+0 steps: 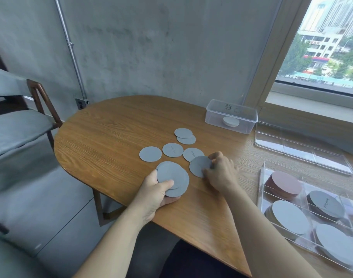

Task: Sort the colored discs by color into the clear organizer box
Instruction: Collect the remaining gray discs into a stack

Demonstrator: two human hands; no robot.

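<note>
Two hands busy: left hand (157, 194) grips a grey disc stack (172, 180), right hand (221, 173) pinches one grey disc (199, 165) off the wooden worktop (111, 137) by a window (328, 47).

- My left grip (159, 195) holds a grey disc stack (174, 177).
- My right grip (221, 173) pinches a single disc (199, 166) beside it.
- Five loose discs (150, 154) lie on the counter (111, 137).
</note>
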